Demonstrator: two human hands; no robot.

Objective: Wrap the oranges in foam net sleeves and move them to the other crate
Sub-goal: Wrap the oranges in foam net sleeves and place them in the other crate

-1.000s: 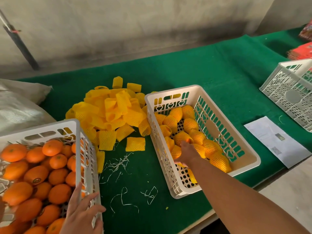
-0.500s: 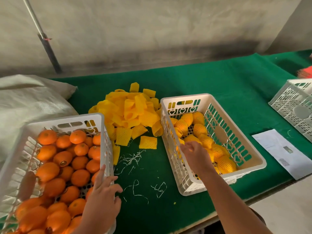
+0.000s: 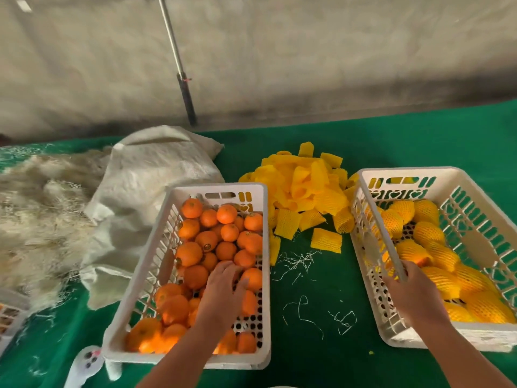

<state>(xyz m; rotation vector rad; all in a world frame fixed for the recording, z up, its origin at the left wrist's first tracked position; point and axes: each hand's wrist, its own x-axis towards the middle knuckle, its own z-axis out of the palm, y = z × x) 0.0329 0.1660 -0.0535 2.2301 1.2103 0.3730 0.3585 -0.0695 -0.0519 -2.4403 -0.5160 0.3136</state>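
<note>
A white crate (image 3: pixel 218 189) at centre left holds several bare oranges (image 3: pixel 207 239). My left hand (image 3: pixel 223 287) reaches into it, its fingers spread and lying on the oranges near the right wall. A second white crate (image 3: pixel 405 172) on the right holds several oranges in yellow foam net sleeves (image 3: pixel 428 233). At this crate's left wall is my right hand (image 3: pixel 411 287), fingers curled over the rim and thumb outside. A pile of loose yellow foam sleeves (image 3: pixel 305 189) lies between the crates, one single sleeve (image 3: pixel 326 240) nearest me.
Green cloth (image 3: pixel 307 345) covers the table, with pale shreds (image 3: pixel 296 261) strewn between the crates. A white woven sack (image 3: pixel 145 186) and loose straw (image 3: pixel 36 208) lie to the left. Another crate's corner (image 3: pixel 8 317) shows at the left edge. A metal pole (image 3: pixel 184 91) leans on the wall.
The view has swung left. My left hand went from the bare-orange crate's rim down onto the oranges. My right hand drew back from the wrapped oranges to that crate's left wall.
</note>
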